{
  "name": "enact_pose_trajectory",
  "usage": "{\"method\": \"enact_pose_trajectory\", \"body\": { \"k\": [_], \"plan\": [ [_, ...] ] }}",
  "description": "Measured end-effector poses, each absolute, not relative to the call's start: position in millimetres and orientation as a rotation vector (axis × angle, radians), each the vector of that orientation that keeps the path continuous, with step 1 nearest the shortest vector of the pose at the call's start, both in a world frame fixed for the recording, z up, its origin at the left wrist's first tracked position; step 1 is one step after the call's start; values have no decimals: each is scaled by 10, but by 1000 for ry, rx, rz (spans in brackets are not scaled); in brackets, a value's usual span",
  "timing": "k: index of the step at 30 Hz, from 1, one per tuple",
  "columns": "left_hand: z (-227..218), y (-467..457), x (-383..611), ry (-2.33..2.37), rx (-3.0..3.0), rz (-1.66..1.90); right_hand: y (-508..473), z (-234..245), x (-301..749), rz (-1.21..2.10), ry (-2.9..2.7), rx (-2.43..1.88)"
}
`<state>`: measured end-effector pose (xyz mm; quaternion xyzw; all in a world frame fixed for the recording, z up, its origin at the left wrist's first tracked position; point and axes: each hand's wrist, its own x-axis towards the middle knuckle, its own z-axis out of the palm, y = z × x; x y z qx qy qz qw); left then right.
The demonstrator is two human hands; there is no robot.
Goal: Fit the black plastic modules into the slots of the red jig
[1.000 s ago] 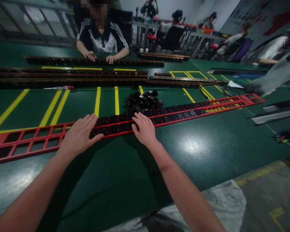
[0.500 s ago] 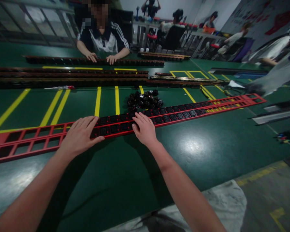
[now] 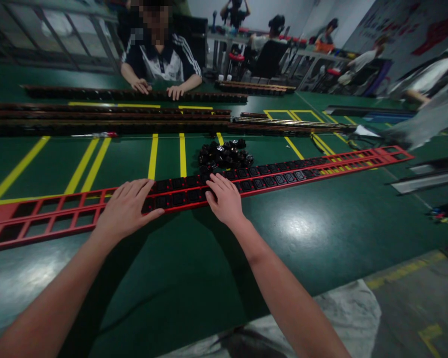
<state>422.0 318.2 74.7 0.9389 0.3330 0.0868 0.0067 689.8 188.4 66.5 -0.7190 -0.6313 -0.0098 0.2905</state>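
Note:
A long red frame (image 3: 381,155) with two rows of square openings lies slantwise across the green table. Black square pieces (image 3: 268,182) fill the openings along its middle, while those at the left end are bare. My left hand (image 3: 125,209) rests flat on the frame where the filled part begins, thumb stretched out to the right. On the filled part lies my right hand (image 3: 226,199), fingers extended over the black pieces. Both palms hide the pieces beneath them. Just beyond the frame sits a heap of loose shiny black parts (image 3: 226,155).
Dark long strips (image 3: 108,122) lie across the table farther back, with a screwdriver (image 3: 95,135) in front of them. Across the table a co-worker's hands (image 3: 159,90) touch another dark strip (image 3: 216,97). Metal profiles (image 3: 425,181) lie at the right.
The view has shifted very slightly. The co-worker's dark strip has slid a little to the left. My hands stay at the same places on the red frame.

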Motion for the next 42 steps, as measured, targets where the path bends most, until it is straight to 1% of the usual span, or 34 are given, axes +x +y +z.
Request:
{"method": "enact_pose_trajectory", "body": {
  "k": [42],
  "plan": [
    [755, 3183, 4220, 1067, 2921, 248, 1881, 665, 6902, -12, -1674, -1909]
  ]
}}
